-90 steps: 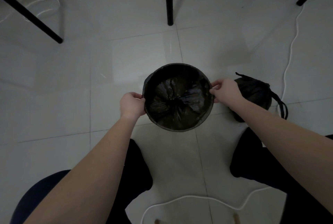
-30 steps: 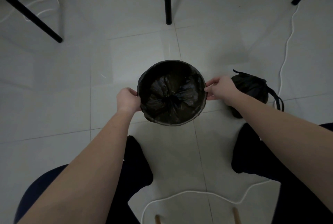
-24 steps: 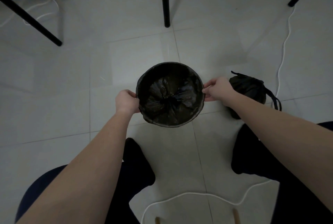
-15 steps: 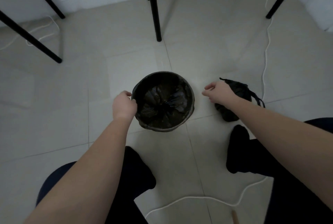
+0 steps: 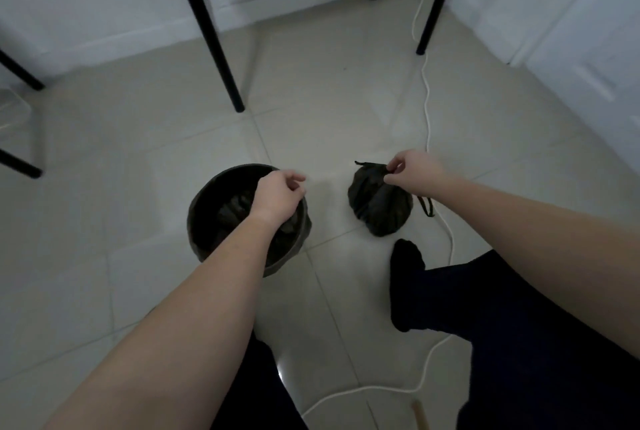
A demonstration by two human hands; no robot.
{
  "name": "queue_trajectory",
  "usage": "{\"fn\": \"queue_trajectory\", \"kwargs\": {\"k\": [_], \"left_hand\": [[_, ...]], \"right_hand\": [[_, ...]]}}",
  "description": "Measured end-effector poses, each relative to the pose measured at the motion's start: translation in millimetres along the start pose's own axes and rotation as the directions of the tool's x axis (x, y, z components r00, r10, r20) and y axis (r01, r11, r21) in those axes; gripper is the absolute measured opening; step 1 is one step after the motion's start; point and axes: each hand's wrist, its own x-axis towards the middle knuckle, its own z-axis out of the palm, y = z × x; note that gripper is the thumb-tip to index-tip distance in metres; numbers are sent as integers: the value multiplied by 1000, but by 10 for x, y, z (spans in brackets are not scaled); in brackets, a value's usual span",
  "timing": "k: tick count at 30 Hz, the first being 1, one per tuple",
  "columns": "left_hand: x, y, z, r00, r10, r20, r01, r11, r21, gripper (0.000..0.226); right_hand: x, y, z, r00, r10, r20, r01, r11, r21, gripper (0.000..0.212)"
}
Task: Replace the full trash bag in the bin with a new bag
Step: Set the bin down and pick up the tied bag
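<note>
A round dark bin (image 5: 204, 222) stands on the tiled floor, lined with a black bag whose crumpled plastic shows inside. My left hand (image 5: 278, 194) hovers over the bin's right rim with its fingers loosely curled and nothing in them. To the right of the bin a full, tied black trash bag (image 5: 377, 211) sits on the floor. My right hand (image 5: 412, 171) pinches the gathered top of this bag between thumb and fingers. A drawstring loop (image 5: 426, 206) trails out at the bag's right side.
Black table legs (image 5: 214, 35) (image 5: 433, 4) stand behind the bin and bag. A white cable (image 5: 427, 100) runs along the floor past the bag and curls near my dark-socked foot (image 5: 405, 284). White wall and cabinet fronts (image 5: 571, 31) close the right side.
Both hands let go of the bin's rim. My right hand moved right to the full bag's top and pinched it. My left hand drifted over the bin's right side. The view tilted up.
</note>
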Motion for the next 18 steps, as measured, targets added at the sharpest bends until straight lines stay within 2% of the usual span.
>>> {"fn": "queue_trajectory", "kwargs": {"k": [8,13,18], "left_hand": [[643,233,828,983,69,169,-79,995,54,23],[1099,264,1257,973,59,222,-86,990,114,25],[1463,420,1682,962,133,237,-162,981,110,35]], "right_hand": [[600,443,-72,994,100,39,-100,995,-7,44],[921,633,177,990,125,66,-121,990,-68,56],[1248,751,381,988,150,43,-150,989,-3,59]]}}
